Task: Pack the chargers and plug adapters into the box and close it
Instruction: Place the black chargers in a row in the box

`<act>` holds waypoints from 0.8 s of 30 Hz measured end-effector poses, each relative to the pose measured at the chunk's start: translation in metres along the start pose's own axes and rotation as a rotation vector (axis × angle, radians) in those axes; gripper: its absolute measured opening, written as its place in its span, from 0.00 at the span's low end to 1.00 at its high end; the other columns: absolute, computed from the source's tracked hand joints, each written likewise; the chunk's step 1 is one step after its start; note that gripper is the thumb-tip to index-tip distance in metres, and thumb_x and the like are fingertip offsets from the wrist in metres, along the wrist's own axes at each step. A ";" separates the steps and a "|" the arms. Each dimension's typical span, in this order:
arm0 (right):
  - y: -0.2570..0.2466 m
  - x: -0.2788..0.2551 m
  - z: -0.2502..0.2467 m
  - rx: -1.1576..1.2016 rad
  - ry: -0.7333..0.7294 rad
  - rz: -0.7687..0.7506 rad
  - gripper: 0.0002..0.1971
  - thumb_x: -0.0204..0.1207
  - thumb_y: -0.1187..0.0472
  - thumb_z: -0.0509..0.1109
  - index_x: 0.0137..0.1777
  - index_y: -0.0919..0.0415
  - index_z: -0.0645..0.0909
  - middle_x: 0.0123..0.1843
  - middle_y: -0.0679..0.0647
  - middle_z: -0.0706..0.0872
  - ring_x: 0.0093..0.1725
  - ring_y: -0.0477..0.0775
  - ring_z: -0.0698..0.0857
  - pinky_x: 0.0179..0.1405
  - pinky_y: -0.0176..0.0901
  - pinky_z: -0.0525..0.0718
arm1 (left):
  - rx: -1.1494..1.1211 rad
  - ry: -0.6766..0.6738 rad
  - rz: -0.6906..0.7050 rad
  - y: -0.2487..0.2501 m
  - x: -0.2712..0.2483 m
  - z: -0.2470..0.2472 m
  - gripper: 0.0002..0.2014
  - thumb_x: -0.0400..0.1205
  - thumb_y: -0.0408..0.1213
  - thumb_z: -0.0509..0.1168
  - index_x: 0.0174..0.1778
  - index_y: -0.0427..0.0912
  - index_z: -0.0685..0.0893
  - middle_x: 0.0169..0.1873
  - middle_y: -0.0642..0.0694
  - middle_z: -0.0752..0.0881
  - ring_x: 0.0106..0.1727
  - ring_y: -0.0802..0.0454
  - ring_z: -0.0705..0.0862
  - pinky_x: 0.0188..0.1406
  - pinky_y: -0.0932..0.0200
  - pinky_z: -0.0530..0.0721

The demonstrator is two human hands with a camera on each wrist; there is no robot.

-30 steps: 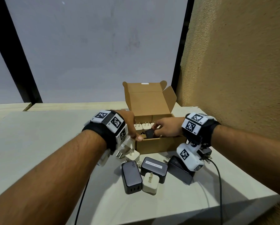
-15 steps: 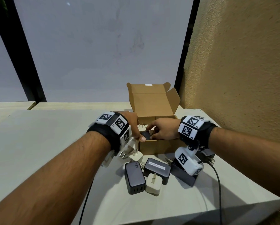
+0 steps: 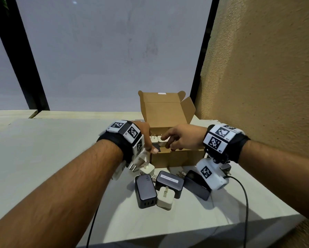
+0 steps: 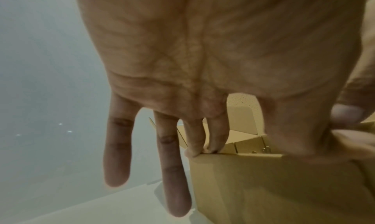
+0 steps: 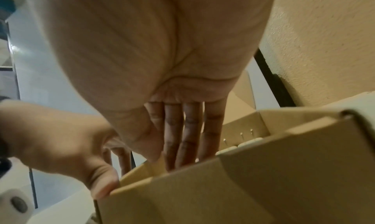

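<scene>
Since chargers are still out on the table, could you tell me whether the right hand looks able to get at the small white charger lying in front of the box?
Probably yes: the right hand is open over the box, holding nothing, and the white charger lies uncovered on top of the pile.

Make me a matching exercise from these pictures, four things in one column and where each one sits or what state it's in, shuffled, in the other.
Things:
1. cardboard box
2. 65W black charger
3. small white plug adapter
4. left hand

Places or states:
A. lying on the table, prongs pointing up, in front of the labelled black charger
B. thumb on the box's front rim at its left corner
C. lid standing open, white chargers already inside
D. lying on the table, ports facing the camera, left of the white adapter

Pairs: 1-C, 2-D, 3-A, 4-B
</scene>
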State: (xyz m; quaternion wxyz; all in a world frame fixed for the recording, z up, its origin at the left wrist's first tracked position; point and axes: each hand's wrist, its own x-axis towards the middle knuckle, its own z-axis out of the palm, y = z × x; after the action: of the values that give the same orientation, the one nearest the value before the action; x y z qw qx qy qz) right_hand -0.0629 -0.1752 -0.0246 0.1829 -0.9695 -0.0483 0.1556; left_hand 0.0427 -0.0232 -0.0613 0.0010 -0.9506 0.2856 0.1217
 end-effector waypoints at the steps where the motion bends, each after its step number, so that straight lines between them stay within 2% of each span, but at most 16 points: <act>1: 0.004 -0.006 -0.002 0.044 0.013 0.000 0.20 0.79 0.67 0.68 0.70 0.57 0.78 0.57 0.52 0.90 0.56 0.52 0.88 0.63 0.48 0.84 | 0.007 -0.006 0.001 0.000 0.001 0.000 0.35 0.59 0.70 0.73 0.54 0.49 0.84 0.45 0.49 0.83 0.46 0.50 0.80 0.49 0.57 0.75; 3: 0.013 -0.020 -0.007 0.072 0.026 -0.004 0.14 0.78 0.68 0.69 0.62 0.56 0.82 0.51 0.52 0.90 0.53 0.52 0.88 0.61 0.47 0.84 | 0.025 -0.021 -0.012 0.001 0.004 0.001 0.38 0.58 0.71 0.73 0.57 0.48 0.87 0.43 0.51 0.82 0.44 0.50 0.78 0.47 0.56 0.74; 4: 0.017 -0.028 -0.009 0.058 0.029 -0.004 0.11 0.77 0.67 0.70 0.57 0.56 0.84 0.47 0.52 0.90 0.50 0.51 0.88 0.60 0.47 0.84 | 0.034 -0.018 -0.010 0.001 0.006 0.001 0.36 0.58 0.71 0.73 0.54 0.49 0.86 0.43 0.52 0.81 0.44 0.50 0.78 0.47 0.56 0.74; 6: 0.026 -0.045 -0.010 0.023 0.038 -0.002 0.08 0.77 0.66 0.70 0.52 0.55 0.86 0.42 0.48 0.89 0.44 0.47 0.86 0.59 0.47 0.83 | 0.047 -0.030 -0.010 0.002 0.004 0.001 0.31 0.58 0.72 0.72 0.48 0.53 0.79 0.44 0.52 0.79 0.44 0.50 0.76 0.47 0.56 0.73; 8: 0.033 -0.060 -0.006 0.016 0.020 0.006 0.09 0.77 0.66 0.70 0.53 0.55 0.86 0.41 0.45 0.87 0.44 0.47 0.85 0.57 0.46 0.84 | 0.044 -0.039 -0.002 0.001 0.003 0.001 0.31 0.60 0.71 0.72 0.47 0.53 0.75 0.44 0.51 0.78 0.45 0.50 0.75 0.44 0.56 0.71; 10: 0.038 -0.072 0.004 0.002 -0.031 0.020 0.12 0.77 0.61 0.71 0.59 0.54 0.83 0.45 0.45 0.87 0.46 0.48 0.87 0.57 0.47 0.86 | 0.062 -0.039 -0.013 0.004 0.002 -0.001 0.30 0.61 0.69 0.73 0.47 0.51 0.75 0.45 0.51 0.77 0.45 0.51 0.74 0.42 0.58 0.71; 12: 0.042 -0.079 0.016 -0.093 -0.055 0.020 0.19 0.76 0.51 0.73 0.66 0.49 0.78 0.52 0.44 0.86 0.47 0.43 0.84 0.58 0.44 0.83 | 0.081 -0.040 -0.030 0.006 0.002 -0.003 0.29 0.61 0.68 0.74 0.47 0.49 0.80 0.46 0.52 0.79 0.46 0.51 0.75 0.46 0.56 0.73; 14: 0.041 -0.081 0.026 -0.205 -0.071 0.000 0.23 0.75 0.48 0.72 0.70 0.46 0.76 0.57 0.44 0.84 0.44 0.39 0.80 0.56 0.39 0.80 | 0.103 -0.042 -0.050 0.009 0.002 -0.005 0.34 0.57 0.70 0.73 0.47 0.45 0.87 0.45 0.52 0.82 0.45 0.51 0.78 0.50 0.55 0.77; 16: 0.039 -0.083 0.032 -0.251 -0.081 -0.017 0.22 0.75 0.49 0.71 0.69 0.45 0.77 0.58 0.47 0.86 0.45 0.43 0.81 0.56 0.42 0.82 | 0.123 -0.036 -0.045 0.011 0.002 -0.005 0.39 0.53 0.73 0.70 0.47 0.43 0.89 0.42 0.52 0.86 0.43 0.51 0.82 0.47 0.56 0.79; 18: 0.035 -0.084 0.034 -0.254 -0.074 -0.013 0.21 0.74 0.50 0.71 0.68 0.45 0.79 0.57 0.48 0.87 0.48 0.46 0.82 0.57 0.46 0.84 | 0.142 -0.033 -0.048 0.014 -0.002 -0.005 0.37 0.57 0.73 0.70 0.47 0.43 0.89 0.40 0.49 0.88 0.42 0.50 0.84 0.44 0.57 0.79; 20: 0.032 -0.084 0.033 -0.278 -0.067 -0.006 0.21 0.71 0.50 0.73 0.65 0.47 0.81 0.54 0.48 0.88 0.49 0.47 0.83 0.52 0.43 0.85 | 0.140 -0.030 -0.052 0.014 -0.004 -0.004 0.35 0.61 0.70 0.71 0.49 0.43 0.89 0.40 0.48 0.89 0.42 0.49 0.85 0.44 0.57 0.80; 22: 0.028 -0.085 0.023 -0.261 -0.060 0.004 0.19 0.69 0.51 0.75 0.61 0.48 0.83 0.49 0.48 0.89 0.42 0.43 0.84 0.42 0.36 0.84 | 0.131 -0.026 -0.060 0.014 -0.004 -0.003 0.34 0.62 0.69 0.72 0.49 0.42 0.89 0.41 0.48 0.89 0.43 0.49 0.86 0.45 0.57 0.81; 24: 0.027 -0.084 0.002 -0.124 -0.003 0.005 0.15 0.69 0.57 0.74 0.56 0.47 0.84 0.45 0.48 0.88 0.35 0.40 0.86 0.35 0.32 0.85 | 0.143 -0.020 -0.062 0.014 -0.005 -0.003 0.33 0.63 0.69 0.72 0.47 0.42 0.89 0.39 0.47 0.88 0.42 0.48 0.86 0.44 0.57 0.81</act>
State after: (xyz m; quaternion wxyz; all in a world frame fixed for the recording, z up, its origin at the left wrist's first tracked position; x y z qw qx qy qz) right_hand -0.1421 -0.2125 -0.0125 0.1220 -0.9789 -0.0557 0.1544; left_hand 0.0320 -0.0326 -0.0559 0.0754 -0.9552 0.2640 0.1105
